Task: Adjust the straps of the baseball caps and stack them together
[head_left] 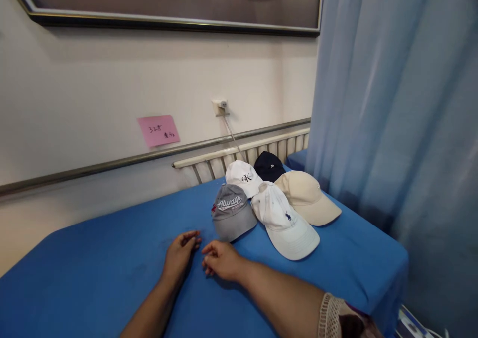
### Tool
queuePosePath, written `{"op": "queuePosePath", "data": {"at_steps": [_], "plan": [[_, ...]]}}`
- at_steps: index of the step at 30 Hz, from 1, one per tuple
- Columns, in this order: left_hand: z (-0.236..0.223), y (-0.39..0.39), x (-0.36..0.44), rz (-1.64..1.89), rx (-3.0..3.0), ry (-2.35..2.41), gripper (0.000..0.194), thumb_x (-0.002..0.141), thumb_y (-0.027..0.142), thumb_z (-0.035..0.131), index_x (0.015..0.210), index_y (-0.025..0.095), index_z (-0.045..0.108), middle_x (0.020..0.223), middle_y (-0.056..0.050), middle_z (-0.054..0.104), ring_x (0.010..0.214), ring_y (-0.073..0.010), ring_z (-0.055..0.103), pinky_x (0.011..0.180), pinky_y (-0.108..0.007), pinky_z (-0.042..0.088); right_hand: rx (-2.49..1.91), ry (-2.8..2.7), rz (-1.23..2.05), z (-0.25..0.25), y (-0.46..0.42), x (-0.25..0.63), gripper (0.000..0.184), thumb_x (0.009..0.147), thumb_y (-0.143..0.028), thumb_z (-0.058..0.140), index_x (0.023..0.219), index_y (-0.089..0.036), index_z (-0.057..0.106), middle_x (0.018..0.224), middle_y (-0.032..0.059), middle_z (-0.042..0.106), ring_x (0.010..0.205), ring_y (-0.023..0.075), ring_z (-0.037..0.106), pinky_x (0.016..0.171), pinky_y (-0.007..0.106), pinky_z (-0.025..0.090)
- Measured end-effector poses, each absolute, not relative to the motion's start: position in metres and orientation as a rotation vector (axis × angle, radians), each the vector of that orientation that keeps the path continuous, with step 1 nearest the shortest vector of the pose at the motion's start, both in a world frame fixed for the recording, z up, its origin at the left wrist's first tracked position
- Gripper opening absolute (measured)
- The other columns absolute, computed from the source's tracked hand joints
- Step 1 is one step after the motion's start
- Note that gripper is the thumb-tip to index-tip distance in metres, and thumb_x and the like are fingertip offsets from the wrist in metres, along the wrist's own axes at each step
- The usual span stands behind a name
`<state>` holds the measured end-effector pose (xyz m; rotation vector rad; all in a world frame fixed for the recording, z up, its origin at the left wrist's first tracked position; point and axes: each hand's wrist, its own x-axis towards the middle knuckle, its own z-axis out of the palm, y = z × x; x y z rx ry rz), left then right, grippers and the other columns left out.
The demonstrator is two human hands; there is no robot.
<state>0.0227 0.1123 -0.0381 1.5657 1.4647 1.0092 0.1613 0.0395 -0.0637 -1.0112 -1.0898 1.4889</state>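
My left hand (182, 252) hovers low over or rests on the blue sheet, fingers loosely bent and apart, with nothing in it. Facing it, my right hand (221, 261) is also empty, its fingers relaxed and slightly spread. Just beyond the right hand lies a grey baseball cap (232, 222) with "Always" lettering. Behind that sits a white cap (241, 173) with a CK logo. A white cap with a small dark horse-rider emblem (278, 218) lies to the right, overlapping a beige cap (304, 196). A navy cap (268, 166) is at the back.
The blue-covered bed (112, 258) stands against a wall with a radiator (209, 168) and rail. A cable runs down from a wall socket (220, 107). A pink note (159, 130) and a framed picture (179, 24) are on the wall. A blue curtain (396, 104) hangs at right.
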Motion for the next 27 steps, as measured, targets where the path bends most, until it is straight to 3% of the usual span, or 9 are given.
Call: {"op": "queuePosePath", "data": {"at_steps": [6,18,27], "plan": [[-0.046,0.060,-0.017,0.849,1.693,1.371,0.032,0.069,0.047,0.062,0.086,0.020,0.064,0.090,-0.006,0.073,0.082,-0.0252,0.069,0.079,-0.038,0.055,-1.046,-1.175,1.413,-0.066,0.031,0.166,0.016,0.080,-0.010,0.055,0.095,-0.016,0.058,0.068,-0.0049,0.062,0.050,0.0080,0.058,0.053,0.021,0.045],[-0.046,0.051,-0.013,0.755,1.964,1.273,0.026,0.073,0.038,0.051,0.084,0.019,0.065,0.083,-0.005,0.070,0.082,-0.0231,0.065,0.078,-0.034,0.051,-1.129,-1.146,1.272,-0.067,0.013,0.184,0.017,0.077,-0.020,0.060,0.094,-0.016,0.055,0.067,-0.0047,0.062,0.051,0.0088,0.056,0.051,0.021,0.042],[-0.044,0.048,-0.015,0.708,1.991,1.221,0.022,0.074,0.034,0.051,0.083,0.021,0.066,0.082,-0.003,0.071,0.081,-0.0224,0.065,0.078,-0.032,0.050,-1.136,-1.207,1.253,-0.071,0.010,0.182,0.019,0.077,-0.024,0.061,0.094,-0.016,0.056,0.069,-0.0040,0.063,0.052,0.0087,0.056,0.053,0.022,0.042]]}}
